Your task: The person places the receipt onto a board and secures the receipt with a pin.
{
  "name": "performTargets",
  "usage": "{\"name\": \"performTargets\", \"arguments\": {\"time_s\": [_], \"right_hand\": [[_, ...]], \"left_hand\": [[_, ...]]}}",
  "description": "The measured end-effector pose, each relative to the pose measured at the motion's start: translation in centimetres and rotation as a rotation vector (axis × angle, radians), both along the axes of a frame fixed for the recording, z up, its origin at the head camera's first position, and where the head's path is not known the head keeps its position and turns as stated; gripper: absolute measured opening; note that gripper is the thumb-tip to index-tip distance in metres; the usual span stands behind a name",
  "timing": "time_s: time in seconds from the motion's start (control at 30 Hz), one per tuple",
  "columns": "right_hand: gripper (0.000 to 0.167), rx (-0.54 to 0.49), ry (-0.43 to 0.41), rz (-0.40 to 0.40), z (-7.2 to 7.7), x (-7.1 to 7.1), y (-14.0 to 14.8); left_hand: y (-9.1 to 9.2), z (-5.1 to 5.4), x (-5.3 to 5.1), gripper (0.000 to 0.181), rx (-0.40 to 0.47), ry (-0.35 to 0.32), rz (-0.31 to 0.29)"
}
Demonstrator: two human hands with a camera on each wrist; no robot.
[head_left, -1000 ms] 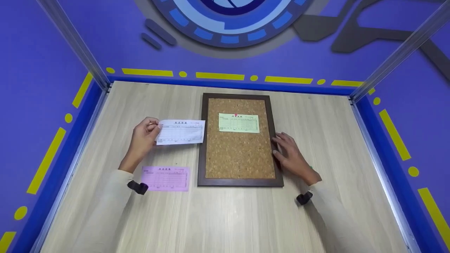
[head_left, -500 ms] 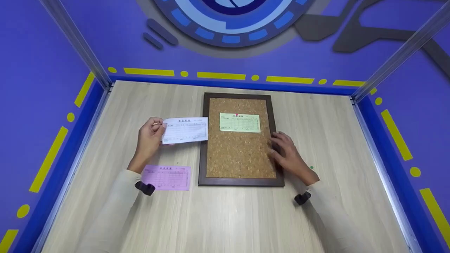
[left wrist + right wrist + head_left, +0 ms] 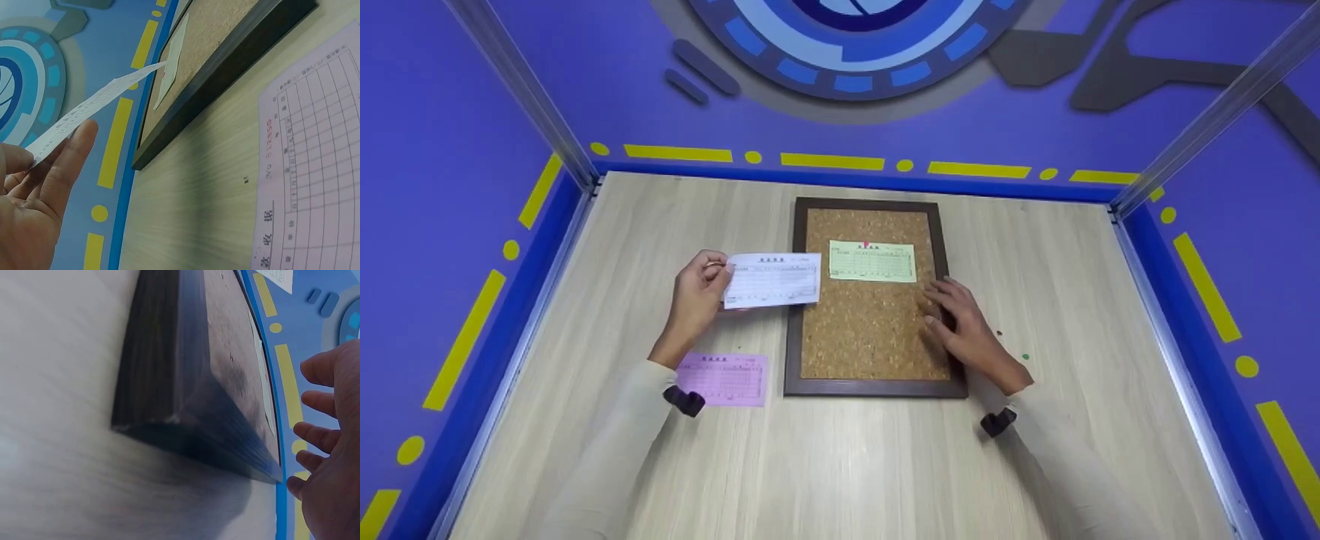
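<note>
A framed cork board (image 3: 874,330) lies on the table, with a green slip (image 3: 872,262) fixed near its top by a pink pin (image 3: 866,244). My left hand (image 3: 697,289) pinches a white slip (image 3: 772,280) by its left edge; the slip's right end hangs over the board's left frame. In the left wrist view the white slip (image 3: 84,109) is tilted, held between thumb and fingers of the left hand (image 3: 39,197). My right hand (image 3: 971,330) is over the board's right edge, fingers spread; the right wrist view shows the same hand (image 3: 332,433) holding nothing.
A pink slip (image 3: 727,380) lies on the table left of the board, partly behind the left wrist. A small green object (image 3: 1025,356) and a tiny dark one (image 3: 1000,332) lie right of the board. Blue walls (image 3: 840,135) stand around the table's back and sides.
My left hand has carried the white slip rightward, so that its end now overlaps the board's left frame. The right hand has shifted slightly left, further over the board.
</note>
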State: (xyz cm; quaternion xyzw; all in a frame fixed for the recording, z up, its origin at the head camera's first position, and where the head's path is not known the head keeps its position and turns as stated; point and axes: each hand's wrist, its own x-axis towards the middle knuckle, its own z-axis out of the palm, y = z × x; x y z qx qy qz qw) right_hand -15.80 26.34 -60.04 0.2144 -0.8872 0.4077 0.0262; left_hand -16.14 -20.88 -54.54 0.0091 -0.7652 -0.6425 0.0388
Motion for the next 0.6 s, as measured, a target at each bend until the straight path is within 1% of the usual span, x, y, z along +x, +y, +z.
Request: {"name": "performTargets", "arguments": {"time_s": [0.2, 0.37, 0.6], "right_hand": [[0.046, -0.006, 0.019, 0.02, 0.0, 0.0, -0.4], [0.047, 0.002, 0.012, 0.018, 0.1, 0.0, -0.9], [0.049, -0.007, -0.01, 0.034, 0.2, 0.0, -1.9]], "left_hand": [[0.9, 0.0, -0.2, 0.014, 0.012, 0.0, -0.003], [1.7, -0.1, -0.3, 0.014, 0.024, 0.017, -0.017], [3.1, -0.3, -0.5, 0.014, 0.128, 0.028, -0.08]]}}
